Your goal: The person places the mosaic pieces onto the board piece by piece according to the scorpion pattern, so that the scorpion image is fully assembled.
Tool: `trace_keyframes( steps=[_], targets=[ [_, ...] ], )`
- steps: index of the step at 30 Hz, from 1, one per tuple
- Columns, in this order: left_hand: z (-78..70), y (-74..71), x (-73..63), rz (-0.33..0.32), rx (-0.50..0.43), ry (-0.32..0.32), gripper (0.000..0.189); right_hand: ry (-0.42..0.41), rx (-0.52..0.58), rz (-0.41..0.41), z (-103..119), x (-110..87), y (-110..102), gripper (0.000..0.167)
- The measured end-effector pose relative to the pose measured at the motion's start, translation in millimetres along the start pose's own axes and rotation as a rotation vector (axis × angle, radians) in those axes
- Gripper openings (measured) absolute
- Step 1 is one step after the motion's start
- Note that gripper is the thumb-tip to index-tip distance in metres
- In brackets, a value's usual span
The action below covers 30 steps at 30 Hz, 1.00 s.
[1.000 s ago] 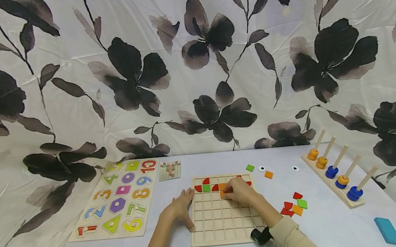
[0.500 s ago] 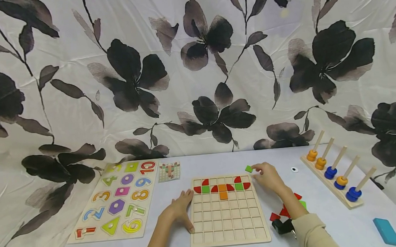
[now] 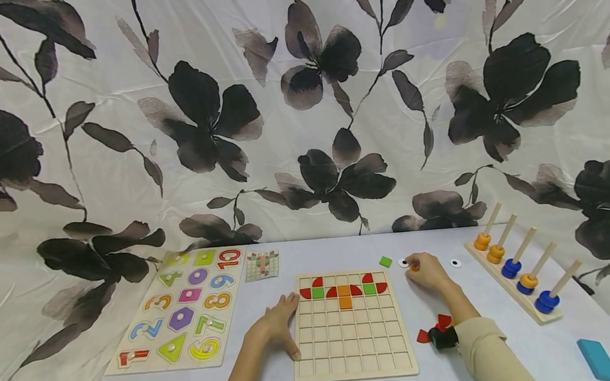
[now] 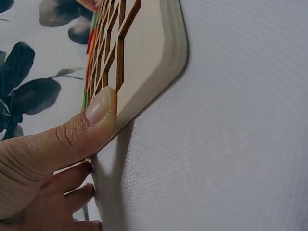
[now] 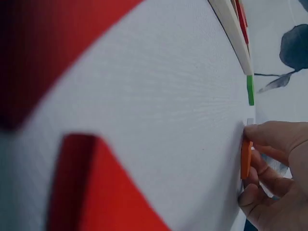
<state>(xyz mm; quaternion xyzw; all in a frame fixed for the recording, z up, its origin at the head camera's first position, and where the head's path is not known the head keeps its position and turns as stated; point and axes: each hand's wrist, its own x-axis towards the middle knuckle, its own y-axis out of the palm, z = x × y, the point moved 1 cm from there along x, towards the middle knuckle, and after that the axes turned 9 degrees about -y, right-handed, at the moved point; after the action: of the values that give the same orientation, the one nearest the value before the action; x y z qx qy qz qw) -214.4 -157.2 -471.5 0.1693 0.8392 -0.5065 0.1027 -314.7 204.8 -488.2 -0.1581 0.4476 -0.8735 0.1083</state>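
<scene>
A wooden grid board [image 3: 354,349] lies mid-table with red, green and orange tiles set in its upper rows. My left hand [image 3: 277,325] rests along the board's left edge, fingers spread. In the left wrist view its thumb [image 4: 98,110] touches the board's rim [image 4: 173,38]. Right of the board, my right hand [image 3: 430,271] pinches an orange square tile [image 5: 246,159], the thumb at one edge and fingers at the other. A green tile [image 3: 385,261] and a white disc with a dark centre [image 3: 403,262] lie beside that hand.
Loose red tiles [image 3: 423,336] lie below my right forearm, partly hidden. A second white disc [image 3: 455,263], a peg stand with rings [image 3: 519,285] and a blue block [image 3: 598,359] are to the right. Leftward are a number puzzle board [image 3: 186,317] and a small pattern card [image 3: 262,265].
My right hand has left an orange tile in the board's second row, moved right past the green tile, and now holds another orange tile. The left hand stays at the board's edge.
</scene>
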Motion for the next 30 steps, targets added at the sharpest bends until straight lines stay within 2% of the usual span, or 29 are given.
trace_keyframes(
  steps=[6, 10, 15, 18, 21, 28, 30],
  targets=[
    [-0.8, 1.9, -0.6, -0.001, 0.002, 0.016, 0.114, 0.080, -0.025, 0.074, 6, -3.4, -6, 0.050],
    [0.2, 2.7, -0.4, -0.003, 0.000, 0.019, 0.114, 0.117, -0.047, 0.114, 7, -7.6, -9, 0.042],
    [1.0, 2.7, -0.4, -0.008, -0.005, 0.020, 0.114, 0.113, -0.010, 0.093, 4, -12.4, -6, 0.040],
    [1.1, 2.5, -1.2, -0.013, -0.002, 0.016, 0.113, 0.057, 0.056, 0.073, 7, -14.3, 0, 0.039],
    [1.2, 1.9, -2.1, -0.017, -0.002, 0.014, 0.113, -0.030, 0.112, 0.066, 21, -16.6, 8, 0.034],
    [2.8, 1.2, -2.6, -0.014, -0.014, 0.028, 0.113, -0.303, 0.167, 0.146, 69, -17.4, 30, 0.028],
    [3.3, 0.8, -2.5, -0.013, -0.025, 0.033, 0.114, -0.351, 0.181, 0.169, 80, -17.1, 36, 0.028]
  ],
)
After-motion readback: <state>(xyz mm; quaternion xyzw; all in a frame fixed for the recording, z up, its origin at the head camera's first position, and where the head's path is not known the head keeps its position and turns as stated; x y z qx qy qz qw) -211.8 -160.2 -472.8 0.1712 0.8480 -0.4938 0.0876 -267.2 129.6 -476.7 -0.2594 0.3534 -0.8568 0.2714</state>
